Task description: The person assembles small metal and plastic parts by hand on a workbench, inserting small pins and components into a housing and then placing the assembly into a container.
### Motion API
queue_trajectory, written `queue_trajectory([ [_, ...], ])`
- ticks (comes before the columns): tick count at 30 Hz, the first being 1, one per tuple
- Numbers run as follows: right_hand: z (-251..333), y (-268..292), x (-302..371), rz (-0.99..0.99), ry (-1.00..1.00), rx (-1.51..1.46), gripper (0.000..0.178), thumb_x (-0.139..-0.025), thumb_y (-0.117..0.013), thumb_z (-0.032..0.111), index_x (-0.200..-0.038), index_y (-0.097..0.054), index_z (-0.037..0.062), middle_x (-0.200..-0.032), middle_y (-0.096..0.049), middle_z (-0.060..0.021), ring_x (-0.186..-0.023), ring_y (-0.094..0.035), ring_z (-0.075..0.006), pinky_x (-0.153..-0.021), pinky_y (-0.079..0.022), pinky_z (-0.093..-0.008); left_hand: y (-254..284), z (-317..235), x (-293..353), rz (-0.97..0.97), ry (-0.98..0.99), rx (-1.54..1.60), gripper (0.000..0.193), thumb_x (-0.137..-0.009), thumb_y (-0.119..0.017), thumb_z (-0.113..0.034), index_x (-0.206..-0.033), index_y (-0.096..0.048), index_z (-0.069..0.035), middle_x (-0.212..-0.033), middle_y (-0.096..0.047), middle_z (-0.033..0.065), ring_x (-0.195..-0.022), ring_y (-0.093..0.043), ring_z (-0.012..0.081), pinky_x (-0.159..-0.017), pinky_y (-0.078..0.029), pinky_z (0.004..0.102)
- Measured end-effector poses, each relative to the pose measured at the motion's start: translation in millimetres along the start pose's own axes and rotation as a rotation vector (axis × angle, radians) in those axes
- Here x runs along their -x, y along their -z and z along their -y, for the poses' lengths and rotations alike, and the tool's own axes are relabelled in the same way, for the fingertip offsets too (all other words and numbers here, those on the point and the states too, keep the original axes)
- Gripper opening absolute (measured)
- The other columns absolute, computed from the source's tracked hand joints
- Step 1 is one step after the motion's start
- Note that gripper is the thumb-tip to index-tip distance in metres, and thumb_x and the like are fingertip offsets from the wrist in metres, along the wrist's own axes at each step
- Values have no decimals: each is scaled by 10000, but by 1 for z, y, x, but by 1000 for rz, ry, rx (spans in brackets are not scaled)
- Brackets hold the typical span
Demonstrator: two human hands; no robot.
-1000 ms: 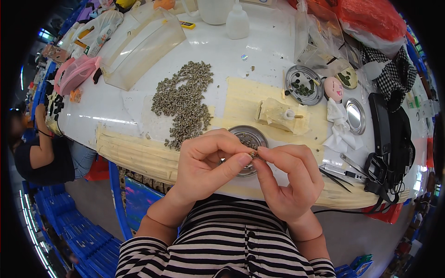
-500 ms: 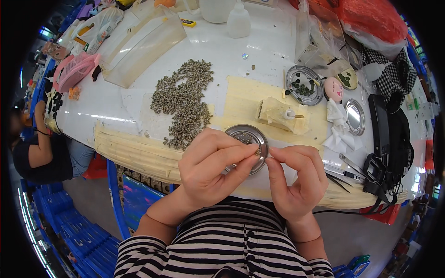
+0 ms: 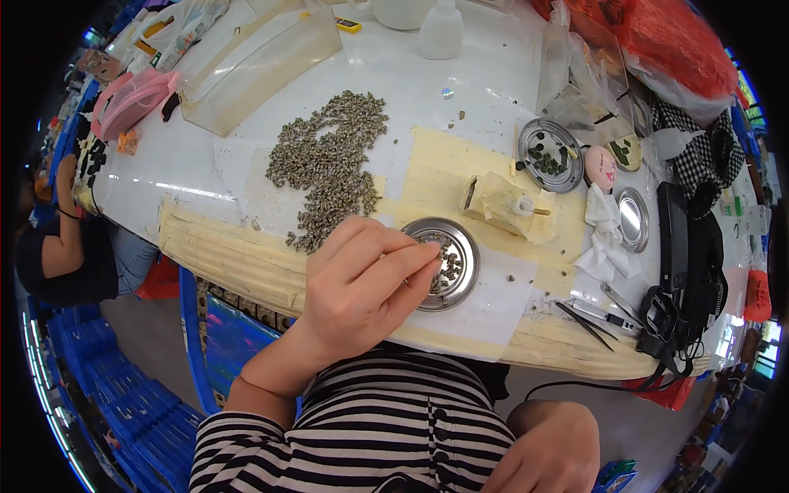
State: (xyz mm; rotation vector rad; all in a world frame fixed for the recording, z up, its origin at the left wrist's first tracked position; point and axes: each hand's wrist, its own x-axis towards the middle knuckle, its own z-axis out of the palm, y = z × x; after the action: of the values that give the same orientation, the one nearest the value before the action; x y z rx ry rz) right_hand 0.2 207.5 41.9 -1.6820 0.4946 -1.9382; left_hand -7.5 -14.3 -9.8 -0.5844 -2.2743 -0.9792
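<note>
My left hand (image 3: 357, 287) reaches over the left side of a round metal dish (image 3: 470, 283). Its thumb and fingertips are pinched together; whatever sits between them is too small and covered to make out. Small greyish metal pieces (image 3: 450, 269) lie in the dish, partly hidden by the fingers. Low beside the striped shirt is my right hand (image 3: 552, 450), its fingers loosely stretched downward and cut off by the lower edge, with nothing visible in it. A large spread of similar small metal pieces (image 3: 325, 164) covers the table beyond my left hand.
Right of the dish stands a tape-wrapped block (image 3: 497, 205) with a small white nozzle-like piece. Beyond are a dish of dark green pieces (image 3: 549, 156), a metal lid (image 3: 631, 218) and crumpled tissue (image 3: 604, 246). Tweezers (image 3: 585, 324) lie near the front edge. A person (image 3: 70, 246) sits at left.
My right hand has left the dish and dropped to beside the shirt. The left hand stays pinched, a little further left. The view has shifted slightly.
</note>
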Motion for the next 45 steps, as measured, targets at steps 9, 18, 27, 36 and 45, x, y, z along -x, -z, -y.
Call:
queue_trajectory([
  [9, 5, -7, -3, 64, -98, 2, 362, -965, -594, 355, -830, -664, 26, -871, -628, -125, -754, -601, -246, -920, -466, -471, 4, -2, -2, -29, 168, 48, 311, -726, -708, 73, -1024, -723, -17, -817, -655, 49, -721, -550, 168, -601, -413, 266],
  [18, 30, -14, 0, 107, -287, 298, 479, -984, -529, 438, -879, -683, -3, -887, -652, -123, -777, -643, -232, -998, -420, -548, 8, 2, 3, -74, 272, 146, 307, -774, -688, 69, -1067, -717, -18, -829, -670, 37, -732, -538, 122, -590, -376, 235],
  [27, 72, -46, 3, 372, -431, 352, 417, -1002, -456, 328, -791, -639, 18, -853, -649, -138, -785, -660, -246, -1041, -428, -573, 7, 3, 0, -58, 229, 157, 297, -776, -698, 53, -1058, -723, -36, -815, -669, 32, -730, -546, 122, -572, -382, 239],
  [36, 51, -42, 0, 77, -243, 303, 485, -995, -483, 421, -766, -643, 25, -798, -648, -147, -742, -655, -264, -994, -474, -535, 20, 2, 1, -77, 268, 83, 244, -763, -725, 34, -998, -729, -28, -862, -662, 55, -747, -550, 137, -606, -397, 245],
  [45, 35, -20, 4, -227, -144, 403, 425, -932, -640, 456, -779, -722, 69, -789, -698, -72, -737, -663, -198, -866, -512, -425, 51, 30, -1, -43, 345, -201, 190, -756, -748, 14, -937, -732, -42, -866, -641, 58, -817, -572, 180, -697, -445, 309],
])
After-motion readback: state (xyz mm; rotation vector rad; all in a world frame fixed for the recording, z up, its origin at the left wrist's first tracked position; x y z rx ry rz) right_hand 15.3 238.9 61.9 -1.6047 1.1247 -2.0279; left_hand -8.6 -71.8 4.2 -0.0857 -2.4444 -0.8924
